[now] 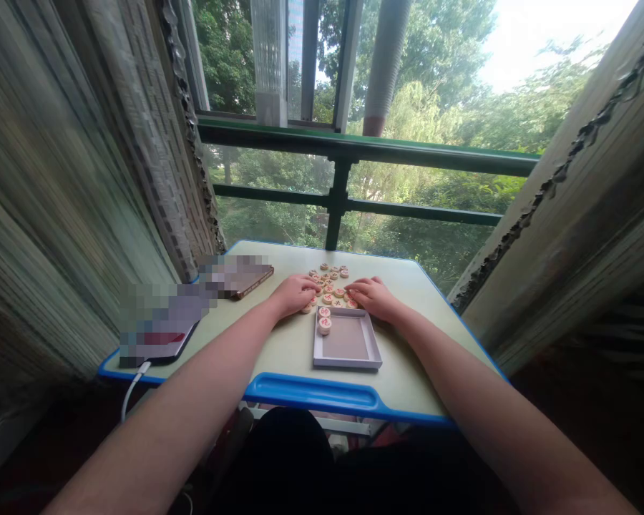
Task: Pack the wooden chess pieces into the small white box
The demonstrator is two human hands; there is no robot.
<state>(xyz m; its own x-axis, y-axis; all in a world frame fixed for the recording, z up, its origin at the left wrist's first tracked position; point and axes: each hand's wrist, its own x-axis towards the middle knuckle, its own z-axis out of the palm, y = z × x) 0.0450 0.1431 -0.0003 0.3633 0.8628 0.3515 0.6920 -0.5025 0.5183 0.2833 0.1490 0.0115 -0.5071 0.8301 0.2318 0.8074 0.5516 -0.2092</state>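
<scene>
Several round wooden Chinese chess pieces with red characters lie in a loose cluster on the table. My left hand rests at the cluster's left side, fingers stretched out against the nearest pieces. On the opposite side is my right hand, palm down, its fingertips at the pieces on the right edge. Neither hand is seen lifting a piece. Just in front of the cluster sits a shallow pale open box. In its upper left corner are a chess piece and, nearer me, another chess piece.
The pale table has a blue rim and a blue pen groove along its near edge. At the left lie a blurred flat device with a white cable and a blurred brown-edged box. Curtains hang on both sides; a green railing stands behind.
</scene>
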